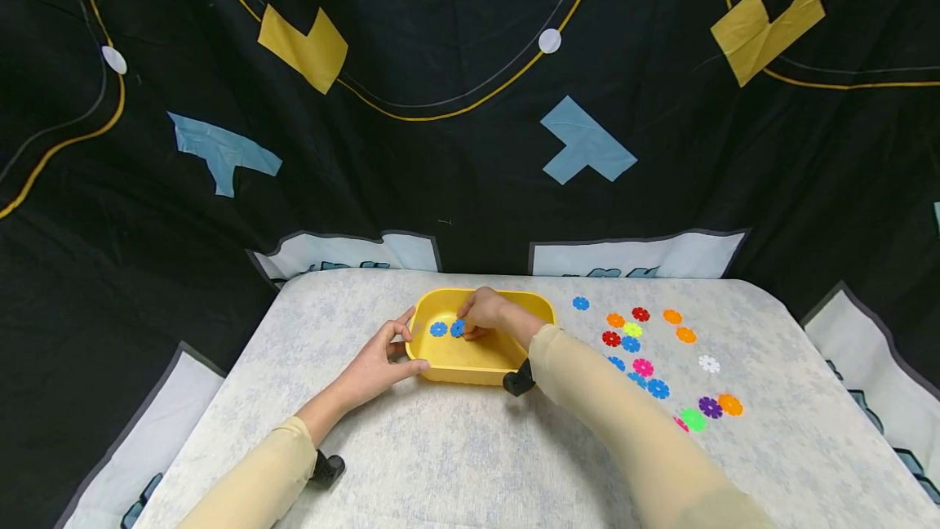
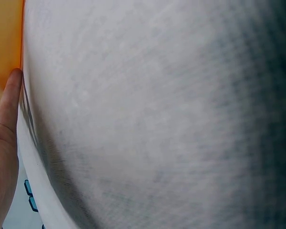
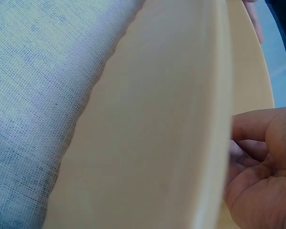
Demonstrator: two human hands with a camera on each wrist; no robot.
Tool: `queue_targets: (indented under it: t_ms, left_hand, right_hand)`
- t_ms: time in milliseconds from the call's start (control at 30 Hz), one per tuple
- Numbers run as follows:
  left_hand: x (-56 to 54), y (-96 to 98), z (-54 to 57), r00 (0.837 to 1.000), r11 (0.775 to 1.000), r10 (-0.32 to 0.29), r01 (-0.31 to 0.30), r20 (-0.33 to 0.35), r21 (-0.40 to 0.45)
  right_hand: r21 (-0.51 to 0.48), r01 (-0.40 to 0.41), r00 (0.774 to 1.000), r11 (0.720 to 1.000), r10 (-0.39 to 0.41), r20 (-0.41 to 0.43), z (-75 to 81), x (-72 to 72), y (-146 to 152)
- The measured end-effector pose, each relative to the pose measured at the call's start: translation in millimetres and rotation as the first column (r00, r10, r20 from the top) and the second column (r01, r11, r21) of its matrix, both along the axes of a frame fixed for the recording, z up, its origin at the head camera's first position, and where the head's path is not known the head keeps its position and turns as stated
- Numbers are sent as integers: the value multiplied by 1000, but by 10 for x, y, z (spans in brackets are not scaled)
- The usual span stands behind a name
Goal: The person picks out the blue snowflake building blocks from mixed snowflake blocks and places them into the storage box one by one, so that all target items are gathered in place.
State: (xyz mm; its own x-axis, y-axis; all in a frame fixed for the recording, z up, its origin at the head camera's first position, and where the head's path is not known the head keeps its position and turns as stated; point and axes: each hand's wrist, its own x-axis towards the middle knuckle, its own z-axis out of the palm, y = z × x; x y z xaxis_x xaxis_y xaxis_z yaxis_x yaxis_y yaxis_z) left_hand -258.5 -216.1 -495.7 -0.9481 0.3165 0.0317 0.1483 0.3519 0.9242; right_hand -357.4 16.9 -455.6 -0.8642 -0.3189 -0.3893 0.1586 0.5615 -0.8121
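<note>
A yellow plastic basin (image 1: pixel 470 374) lies on the table. My left hand (image 1: pixel 374 362) holds its left end, thumb at the front corner and fingers along the side rim; one finger (image 2: pixel 12 95) shows against the wall in the left wrist view. Inside the basin, my right hand (image 1: pixel 488 313) pinches a blue notched plastic disc (image 1: pixel 457 329) that the fingertips partly cover. A second blue notched disc (image 1: pixel 438 329) lies on the basin floor just left of it. In the right wrist view, the near wall hides the right fingertips (image 3: pixel 248 126).
Several notched discs in many colours are scattered right of the basin, among them a red disc (image 1: pixel 640 314), a white disc (image 1: pixel 709 363) and a purple disc (image 1: pixel 711 407). One blue disc (image 1: pixel 581 303) lies behind the right forearm. A black curtain (image 1: pixel 455 186) hangs beyond the table.
</note>
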Motion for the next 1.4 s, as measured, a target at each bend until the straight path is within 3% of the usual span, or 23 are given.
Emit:
queue_targets:
  t_ms: [500, 800, 1067, 1400]
  left_hand:
    - [-52, -2, -60, 1000, 1000, 1, -1, -14, 2]
    - [-54, 9, -39, 1000, 999, 13, -13, -8, -30]
    - [-55, 0, -48, 1000, 999, 22, -23, -17, -31]
    - [-8, 16, -20, 999, 1000, 12, -13, -37, -16]
  right_hand:
    - [70, 12, 998, 998, -8, -59, 72, -40, 65]
    - [70, -83, 994, 994, 88, -68, 155, -2, 191]
    - [-14, -183, 979, 983, 181, -95, 316, 80, 349]
    - [-104, -197, 976, 975, 184, -119, 618, 184, 614]
